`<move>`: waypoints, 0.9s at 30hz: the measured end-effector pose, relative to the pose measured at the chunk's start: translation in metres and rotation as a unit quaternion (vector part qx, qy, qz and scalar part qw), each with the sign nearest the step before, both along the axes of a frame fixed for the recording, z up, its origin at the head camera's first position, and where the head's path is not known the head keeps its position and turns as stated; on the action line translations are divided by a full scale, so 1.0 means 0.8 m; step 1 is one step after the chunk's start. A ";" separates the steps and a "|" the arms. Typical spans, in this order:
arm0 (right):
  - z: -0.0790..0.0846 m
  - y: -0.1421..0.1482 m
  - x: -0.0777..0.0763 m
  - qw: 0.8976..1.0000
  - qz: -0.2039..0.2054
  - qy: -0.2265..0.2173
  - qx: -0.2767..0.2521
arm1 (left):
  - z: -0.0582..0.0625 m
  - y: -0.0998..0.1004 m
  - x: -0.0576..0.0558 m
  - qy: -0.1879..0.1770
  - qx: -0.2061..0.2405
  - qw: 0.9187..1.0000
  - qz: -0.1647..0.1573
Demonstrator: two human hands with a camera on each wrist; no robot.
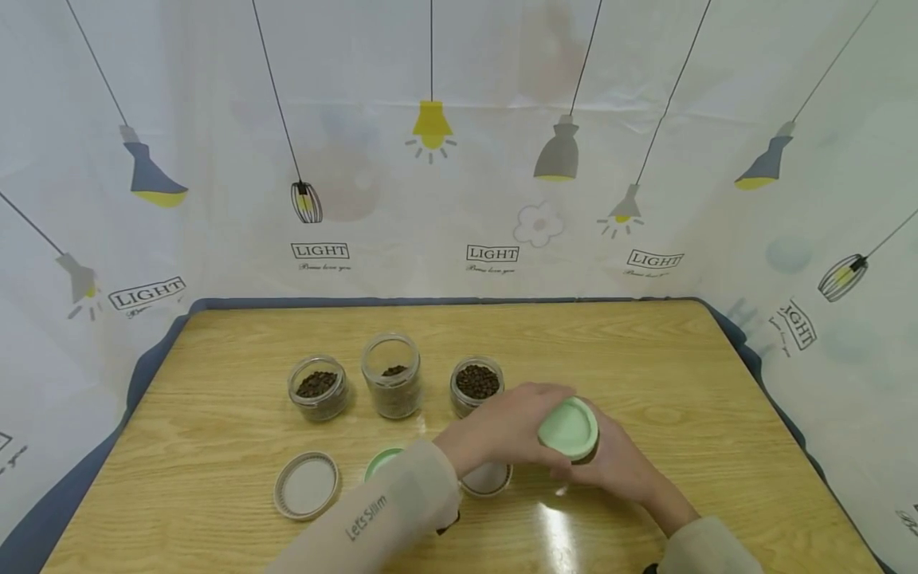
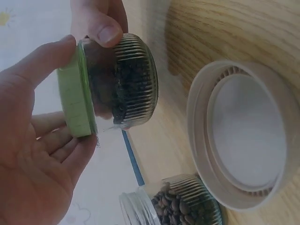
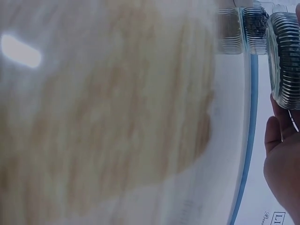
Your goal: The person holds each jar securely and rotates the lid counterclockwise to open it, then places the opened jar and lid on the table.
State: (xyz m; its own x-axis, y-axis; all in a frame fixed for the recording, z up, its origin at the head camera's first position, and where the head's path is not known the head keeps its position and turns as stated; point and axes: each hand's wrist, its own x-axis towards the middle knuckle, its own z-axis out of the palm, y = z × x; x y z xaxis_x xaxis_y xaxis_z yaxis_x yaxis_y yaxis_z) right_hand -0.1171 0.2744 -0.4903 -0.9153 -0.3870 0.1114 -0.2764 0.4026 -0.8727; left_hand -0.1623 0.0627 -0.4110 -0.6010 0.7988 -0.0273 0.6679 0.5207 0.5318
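Note:
My left hand (image 1: 505,426) grips the rim of a light green lid (image 1: 570,428), thumb on one side and fingers on the other. The lid sits on top of a ribbed glass jar (image 2: 136,79) with dark coffee beans inside. My right hand (image 1: 620,466) holds that jar by its glass body, thumb against the side, above the table. The ribbed side and base of the jar show at the edge of the right wrist view. Close to the left hand, an uncovered jar of beans (image 1: 476,381) stands on the table, partly covered by the hand in the head view.
Two more uncovered bean jars stand further left, a short one (image 1: 319,391) and a taller one (image 1: 393,391). A pale lid (image 1: 306,485) lies upturned in front of them. Another green lid (image 1: 382,460) and a second pale lid (image 1: 488,480) are partly hidden by the left arm.

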 end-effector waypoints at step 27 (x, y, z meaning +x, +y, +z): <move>0.000 0.007 0.003 0.999 -0.033 0.001 0.024 | -0.009 0.017 0.014 0.098 -0.026 0.994 0.036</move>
State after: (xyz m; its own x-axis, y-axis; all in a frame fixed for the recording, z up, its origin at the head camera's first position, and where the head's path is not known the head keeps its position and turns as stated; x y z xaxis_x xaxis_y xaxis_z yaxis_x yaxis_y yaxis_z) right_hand -0.1146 0.2801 -0.4899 -0.9391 -0.3301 0.0954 -0.2490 0.4622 -0.8511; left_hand -0.1508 0.0765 -0.4184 -0.6550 0.7535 0.0564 0.7154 0.5945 0.3670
